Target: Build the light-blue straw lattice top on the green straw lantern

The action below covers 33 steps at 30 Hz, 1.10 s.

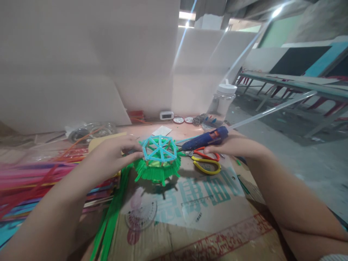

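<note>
A small round craft piece (160, 154) has a light-blue spoked frame on top and a green fringed skirt below. My left hand (119, 150) pinches the left edge of its blue frame between thumb and fingers. My right hand (231, 145) is closed on a dark-blue glue gun (203, 140), a long clear glue stick (272, 110) jutting from its back. The gun's nozzle points left, close to the right side of the craft piece; whether they touch I cannot tell. Scissors (207, 167) with yellow and red handles lie below the gun.
Colourful strips (35, 181) spread at the left, beside green strips (116, 214). A printed cardboard sheet (217, 224) with a clear protractor (143, 215) covers the front. Behind stand a lidded bottle (224, 99), a small white clock (166, 115) and a clear dish (92, 132).
</note>
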Each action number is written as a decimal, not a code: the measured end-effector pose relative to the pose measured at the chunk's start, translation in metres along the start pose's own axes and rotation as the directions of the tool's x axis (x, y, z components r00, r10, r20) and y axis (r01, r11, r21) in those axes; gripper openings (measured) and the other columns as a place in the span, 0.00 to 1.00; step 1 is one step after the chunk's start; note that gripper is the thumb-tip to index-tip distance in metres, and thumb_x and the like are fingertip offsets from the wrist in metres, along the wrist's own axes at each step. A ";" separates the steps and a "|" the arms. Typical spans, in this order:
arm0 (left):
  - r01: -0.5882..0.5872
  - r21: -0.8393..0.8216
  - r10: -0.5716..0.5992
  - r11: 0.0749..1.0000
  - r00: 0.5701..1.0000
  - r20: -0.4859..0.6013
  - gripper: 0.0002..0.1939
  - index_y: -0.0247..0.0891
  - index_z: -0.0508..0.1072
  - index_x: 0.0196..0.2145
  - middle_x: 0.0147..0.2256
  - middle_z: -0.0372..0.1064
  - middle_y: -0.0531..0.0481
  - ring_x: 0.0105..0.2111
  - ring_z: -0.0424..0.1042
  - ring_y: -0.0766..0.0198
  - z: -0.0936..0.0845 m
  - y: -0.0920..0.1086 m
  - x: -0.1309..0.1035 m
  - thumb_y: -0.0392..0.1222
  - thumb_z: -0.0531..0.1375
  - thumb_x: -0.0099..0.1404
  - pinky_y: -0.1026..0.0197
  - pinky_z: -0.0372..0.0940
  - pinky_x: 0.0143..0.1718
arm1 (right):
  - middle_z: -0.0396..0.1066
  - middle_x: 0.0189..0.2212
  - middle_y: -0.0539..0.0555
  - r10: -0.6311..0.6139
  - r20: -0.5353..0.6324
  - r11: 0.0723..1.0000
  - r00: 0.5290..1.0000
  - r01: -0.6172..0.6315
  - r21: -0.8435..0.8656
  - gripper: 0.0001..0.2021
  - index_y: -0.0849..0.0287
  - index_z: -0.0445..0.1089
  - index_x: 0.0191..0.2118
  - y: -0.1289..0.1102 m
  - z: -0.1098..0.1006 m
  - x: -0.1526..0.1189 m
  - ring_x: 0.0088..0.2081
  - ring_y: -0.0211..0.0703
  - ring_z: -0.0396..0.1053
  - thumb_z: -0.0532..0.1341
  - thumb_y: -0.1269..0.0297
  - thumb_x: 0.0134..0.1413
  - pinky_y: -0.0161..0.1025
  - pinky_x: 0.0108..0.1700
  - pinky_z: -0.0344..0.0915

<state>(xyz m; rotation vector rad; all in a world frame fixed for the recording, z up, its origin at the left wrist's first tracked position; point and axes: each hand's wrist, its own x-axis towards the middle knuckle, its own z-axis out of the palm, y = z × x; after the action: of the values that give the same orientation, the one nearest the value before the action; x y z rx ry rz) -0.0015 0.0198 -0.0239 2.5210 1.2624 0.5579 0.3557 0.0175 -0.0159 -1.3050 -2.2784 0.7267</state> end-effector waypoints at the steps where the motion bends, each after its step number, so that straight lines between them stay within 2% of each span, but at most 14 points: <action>1: 0.011 -0.004 -0.011 1.000 1.000 0.000 0.14 0.41 0.78 0.32 0.35 0.78 0.51 0.37 0.73 0.57 0.000 -0.002 0.000 0.49 0.57 0.67 0.56 0.65 0.42 | 0.82 0.40 0.50 0.019 -0.010 1.000 1.000 -0.019 -0.004 0.20 0.50 0.80 0.46 0.002 -0.001 0.000 0.43 0.51 0.78 0.69 0.49 0.48 0.45 0.49 0.76; 3: 0.043 -0.025 -0.043 0.999 0.999 0.016 0.14 0.41 0.79 0.33 0.35 0.78 0.50 0.37 0.74 0.57 0.002 -0.007 0.001 0.51 0.57 0.67 0.56 0.66 0.41 | 0.81 0.38 0.51 0.067 -0.082 0.998 0.994 -0.068 -0.015 0.19 0.52 0.80 0.43 0.008 -0.005 0.000 0.42 0.52 0.78 0.69 0.47 0.47 0.45 0.47 0.75; 5: 0.066 -0.079 -0.063 0.995 0.997 0.038 0.15 0.42 0.80 0.33 0.34 0.79 0.50 0.36 0.74 0.56 0.007 -0.012 0.004 0.53 0.59 0.65 0.57 0.66 0.39 | 0.80 0.34 0.53 0.090 -0.134 0.996 0.987 -0.092 -0.010 0.18 0.56 0.80 0.36 0.015 -0.008 0.002 0.38 0.50 0.77 0.65 0.46 0.52 0.44 0.43 0.74; 7: 0.066 -0.151 -0.060 0.986 0.997 0.046 0.15 0.42 0.80 0.32 0.33 0.79 0.51 0.36 0.75 0.57 0.013 -0.013 0.007 0.54 0.60 0.64 0.58 0.67 0.39 | 0.78 0.30 0.54 0.081 -0.145 0.997 0.986 -0.080 0.011 0.20 0.59 0.78 0.31 0.022 -0.009 0.009 0.34 0.47 0.75 0.59 0.46 0.58 0.42 0.40 0.73; 9: 0.062 -0.200 -0.054 0.978 0.998 0.044 0.14 0.42 0.81 0.32 0.33 0.79 0.52 0.36 0.75 0.59 0.018 -0.010 0.010 0.54 0.61 0.63 0.59 0.68 0.40 | 0.78 0.31 0.55 0.090 -0.154 0.996 0.984 -0.088 0.015 0.21 0.59 0.77 0.32 0.026 -0.007 0.021 0.33 0.45 0.74 0.57 0.47 0.60 0.40 0.39 0.71; 12: 0.060 -0.206 -0.046 0.977 0.996 0.073 0.13 0.43 0.81 0.33 0.34 0.80 0.52 0.37 0.76 0.59 0.017 -0.007 0.008 0.53 0.61 0.64 0.60 0.69 0.41 | 0.80 0.39 0.55 0.186 -0.185 0.982 0.965 -0.187 0.008 0.19 0.57 0.79 0.43 0.030 0.004 0.053 0.39 0.44 0.75 0.61 0.47 0.58 0.37 0.39 0.71; 14: 0.077 -0.190 -0.063 0.979 0.995 0.081 0.13 0.45 0.82 0.36 0.38 0.81 0.51 0.40 0.77 0.57 0.010 -0.009 0.001 0.53 0.61 0.65 0.59 0.70 0.43 | 0.79 0.45 0.55 0.232 -0.195 0.972 0.953 -0.232 0.027 0.20 0.56 0.76 0.51 0.035 0.014 0.081 0.42 0.44 0.75 0.64 0.50 0.58 0.35 0.38 0.70; 18: 0.142 -0.141 -0.143 0.980 0.990 0.001 0.17 0.45 0.82 0.41 0.43 0.81 0.48 0.43 0.78 0.54 -0.008 -0.023 -0.012 0.54 0.57 0.67 0.54 0.71 0.46 | 0.79 0.40 0.60 0.283 -0.186 0.958 0.941 -0.288 0.001 0.18 0.65 0.77 0.46 0.050 0.039 0.134 0.40 0.48 0.75 0.64 0.54 0.59 0.36 0.37 0.68; 21: 0.199 -0.137 -0.208 0.970 0.976 -0.058 0.16 0.40 0.78 0.42 0.41 0.80 0.45 0.42 0.78 0.54 -0.015 -0.028 -0.017 0.51 0.55 0.69 0.53 0.72 0.43 | 0.79 0.34 0.60 0.298 -0.174 0.951 0.939 -0.308 -0.031 0.17 0.67 0.77 0.41 0.056 0.057 0.156 0.37 0.48 0.75 0.66 0.54 0.58 0.37 0.37 0.67; 24: 0.255 -0.144 -0.277 0.956 0.947 -0.165 0.20 0.40 0.72 0.52 0.41 0.80 0.44 0.39 0.78 0.54 -0.017 -0.024 -0.016 0.52 0.54 0.69 0.53 0.72 0.38 | 0.79 0.31 0.59 0.289 -0.154 0.952 0.945 -0.300 -0.058 0.17 0.66 0.77 0.39 0.056 0.069 0.162 0.35 0.48 0.74 0.68 0.53 0.56 0.37 0.38 0.67; 26: 0.293 -0.134 -0.318 0.947 0.916 -0.246 0.23 0.42 0.72 0.55 0.41 0.80 0.45 0.38 0.78 0.53 -0.017 -0.018 -0.016 0.55 0.55 0.68 0.53 0.72 0.36 | 0.80 0.32 0.59 0.272 -0.145 0.956 0.951 -0.284 -0.072 0.17 0.65 0.77 0.40 0.057 0.072 0.162 0.35 0.47 0.74 0.68 0.53 0.55 0.37 0.38 0.67; 29: 0.318 -0.139 -0.347 0.938 0.867 -0.356 0.20 0.45 0.78 0.48 0.40 0.81 0.48 0.37 0.78 0.52 -0.017 -0.008 -0.015 0.56 0.56 0.67 0.53 0.72 0.36 | 0.81 0.39 0.59 0.242 -0.168 0.960 0.956 -0.261 -0.105 0.18 0.63 0.77 0.45 0.063 0.066 0.153 0.38 0.48 0.76 0.70 0.55 0.54 0.36 0.40 0.67; 31: 0.294 -0.148 -0.329 0.944 0.845 -0.422 0.18 0.45 0.80 0.44 0.39 0.81 0.50 0.37 0.78 0.53 -0.016 0.000 -0.015 0.56 0.58 0.66 0.53 0.71 0.40 | 0.80 0.42 0.62 0.230 -0.233 0.953 0.945 -0.267 -0.145 0.20 0.63 0.77 0.47 0.068 0.057 0.138 0.42 0.51 0.76 0.70 0.55 0.53 0.38 0.43 0.67; 33: 0.267 -0.149 -0.306 0.952 0.833 -0.461 0.17 0.45 0.80 0.43 0.38 0.81 0.51 0.39 0.78 0.54 -0.015 0.008 -0.016 0.56 0.59 0.66 0.53 0.71 0.44 | 0.80 0.41 0.64 0.214 -0.324 0.942 0.922 -0.283 -0.183 0.18 0.63 0.77 0.45 0.068 0.045 0.116 0.42 0.54 0.76 0.65 0.52 0.58 0.42 0.45 0.67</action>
<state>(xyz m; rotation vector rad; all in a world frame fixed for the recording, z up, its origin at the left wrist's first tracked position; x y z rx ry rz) -0.0111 0.0027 -0.0111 2.1304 1.7079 1.1829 0.3192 0.1375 -0.0823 -1.7081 -2.0132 0.3193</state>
